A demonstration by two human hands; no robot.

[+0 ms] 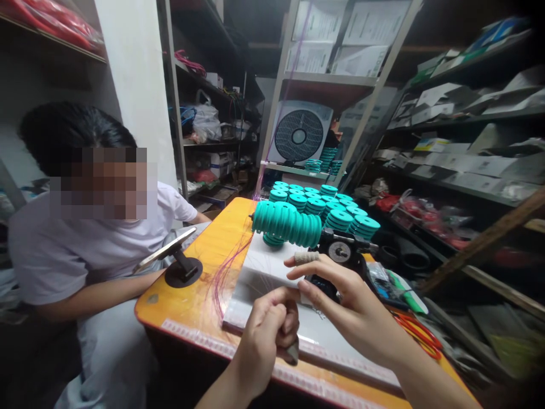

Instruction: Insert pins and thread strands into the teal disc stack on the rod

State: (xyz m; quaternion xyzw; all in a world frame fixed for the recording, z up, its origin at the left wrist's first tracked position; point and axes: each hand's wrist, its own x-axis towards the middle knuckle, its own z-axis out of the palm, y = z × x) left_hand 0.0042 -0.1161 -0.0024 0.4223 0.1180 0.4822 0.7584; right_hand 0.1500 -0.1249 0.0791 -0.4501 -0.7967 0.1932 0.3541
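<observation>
My left hand (272,324) is closed in front of the white board (251,295), its fingers curled together; what they hold, if anything, is too small to make out. Just right of it, my right hand (340,289) has its fingers apart, with a wrapped fingertip, and its thumb is close to the left hand. Beyond both hands, a row of teal ribbed spools (289,224) sits on a black winding device (340,250). Thin pink wires (221,278) trail over the orange table (191,307) on the left.
Stacked teal discs (338,218) stand behind the device. A phone on a stand (183,267) is at the table's left, beside a seated person (106,238). Red-handled tools (419,335) lie at right. Loaded shelves and a fan (298,135) are behind.
</observation>
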